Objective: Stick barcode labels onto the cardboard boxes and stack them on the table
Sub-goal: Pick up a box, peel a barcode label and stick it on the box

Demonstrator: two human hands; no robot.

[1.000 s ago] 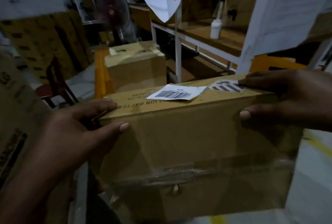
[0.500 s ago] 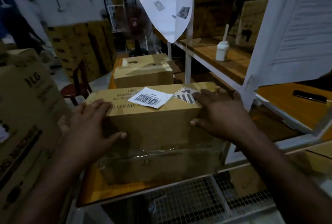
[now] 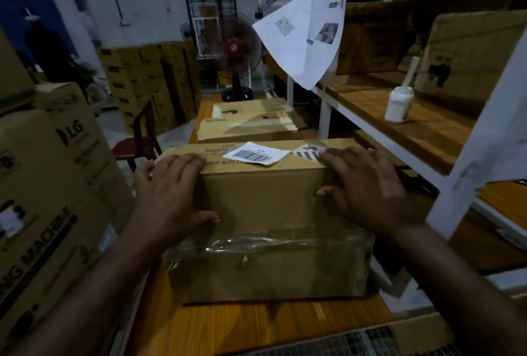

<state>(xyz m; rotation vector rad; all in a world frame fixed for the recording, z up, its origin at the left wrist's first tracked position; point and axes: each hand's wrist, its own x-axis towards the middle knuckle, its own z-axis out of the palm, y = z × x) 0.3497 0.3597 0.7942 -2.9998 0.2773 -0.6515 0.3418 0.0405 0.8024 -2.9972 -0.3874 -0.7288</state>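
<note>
A cardboard box (image 3: 265, 204) rests on the table (image 3: 228, 324). Left hand (image 3: 174, 193) and right hand (image 3: 368, 190) lie flat-fingered over its top corners, barcode label (image 3: 255, 153) between the fingertips. It looks stiff and weighty; best gripped at both ends.

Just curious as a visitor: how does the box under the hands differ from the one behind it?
The near box bears a white barcode label on top; the far box shows none. The left hand and right hand rest on the near box; nothing touches the far box. Both are brown cardboard.
</note>
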